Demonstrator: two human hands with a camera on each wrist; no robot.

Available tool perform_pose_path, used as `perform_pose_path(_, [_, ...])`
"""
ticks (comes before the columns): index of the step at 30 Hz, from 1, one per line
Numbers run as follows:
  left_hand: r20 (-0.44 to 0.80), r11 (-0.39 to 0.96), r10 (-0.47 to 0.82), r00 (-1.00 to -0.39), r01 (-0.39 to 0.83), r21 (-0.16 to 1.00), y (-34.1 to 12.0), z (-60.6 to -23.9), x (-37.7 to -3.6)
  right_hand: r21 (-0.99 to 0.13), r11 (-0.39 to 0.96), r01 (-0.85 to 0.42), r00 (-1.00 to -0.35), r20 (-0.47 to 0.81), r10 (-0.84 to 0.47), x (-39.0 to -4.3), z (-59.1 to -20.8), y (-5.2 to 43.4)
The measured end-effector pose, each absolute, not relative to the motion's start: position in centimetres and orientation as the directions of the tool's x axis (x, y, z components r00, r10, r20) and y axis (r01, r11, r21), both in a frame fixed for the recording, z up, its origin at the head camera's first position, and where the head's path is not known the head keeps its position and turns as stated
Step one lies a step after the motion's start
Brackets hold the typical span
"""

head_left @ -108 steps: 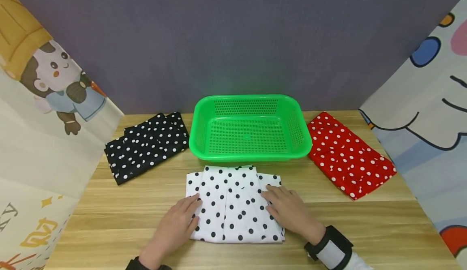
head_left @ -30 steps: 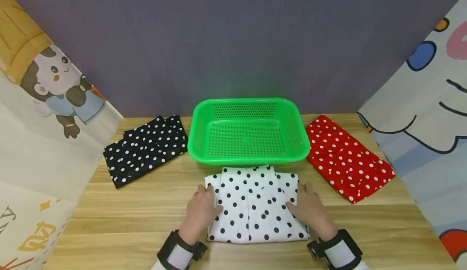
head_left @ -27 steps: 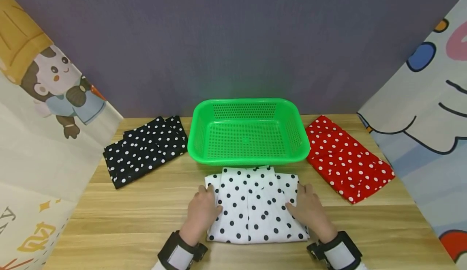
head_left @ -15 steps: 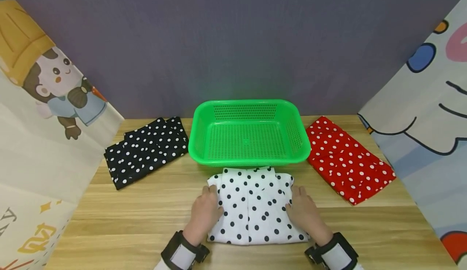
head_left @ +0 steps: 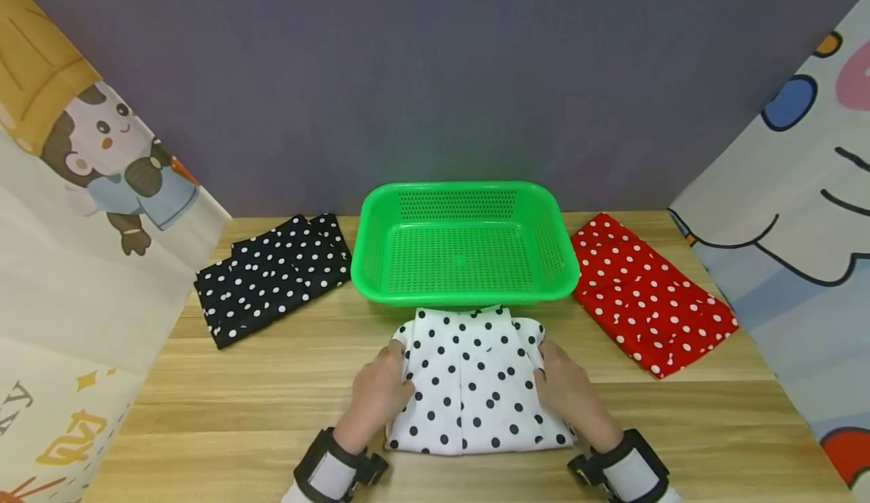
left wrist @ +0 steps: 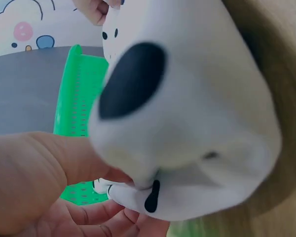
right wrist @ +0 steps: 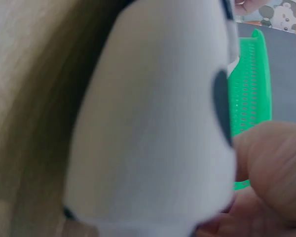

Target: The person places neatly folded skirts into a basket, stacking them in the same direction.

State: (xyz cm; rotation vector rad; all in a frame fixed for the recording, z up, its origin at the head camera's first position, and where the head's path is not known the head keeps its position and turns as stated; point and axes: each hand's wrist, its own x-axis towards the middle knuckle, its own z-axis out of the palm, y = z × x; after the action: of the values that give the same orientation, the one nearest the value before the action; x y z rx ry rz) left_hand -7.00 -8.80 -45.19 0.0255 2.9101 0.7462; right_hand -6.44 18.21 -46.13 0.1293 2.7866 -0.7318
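While a person's two hands grip its side edges, the white cloth (head_left: 469,382) lies folded on the desk (head_left: 238,427), between the fingers of the left hand (head_left: 382,390) and those of the right hand (head_left: 569,388). On the left, the thumb (left wrist: 89,160) and fingers (left wrist: 91,215) pinch one edge, which bulges in a rounded fold beside them. On the right, the fingers pinch the opposite edge, their tips hidden behind the cloth in the wrist view. Black dots cover it, and a crease runs down its middle, midway between the two sets of fingers. Just beyond the fingers sits the green basket (head_left: 465,297), its near rim close to the cloth's far edge; whether they touch, I cannot tell. Beyond the left fingers and farther left lies the black cloth (head_left: 279,280), white-dotted and folded; beyond the right fingers and farther right lies the red cloth (head_left: 649,295), dotted likewise. Behind the fingers, a dark strap (head_left: 313,456) circles the left wrist, and a similar one the right. Well past the fingers, behind the basket, rises a grey wall (head_left: 435,72).
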Motion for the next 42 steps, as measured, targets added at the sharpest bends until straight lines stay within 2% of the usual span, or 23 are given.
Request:
perform_pose_path(9, [-0.102, 0.834, 0.029, -0.994, -0.032, 0.55, -9.6, -43.8, -5.6, -0.488, 0.862, 0.138, -0.982, -0.181, 0.055, -5.5, -45.3, 18.0])
perform_pose_path(25, [0.024, 0.846, 0.05, -0.998, 0.055, 0.53, -10.0, -42.2, -3.3, -0.478, 0.871, 0.116, -0.993, -0.085, 0.085, -3.3, -43.5, 17.4])
perform_pose_path(34, [0.141, 0.836, 0.058, -0.988, 0.125, 0.534, -10.0, -41.0, -4.5, -0.479, 0.877, -0.023, -0.992, 0.122, 0.04, -4.4, -42.3, 17.6])
perform_pose_path(42, [0.215, 0.816, 0.026, -0.976, 0.145, 0.559, -9.8, -40.0, -7.2, -0.509, 0.859, -0.047, -0.987, 0.155, 0.038, -6.9, -41.1, 17.7])
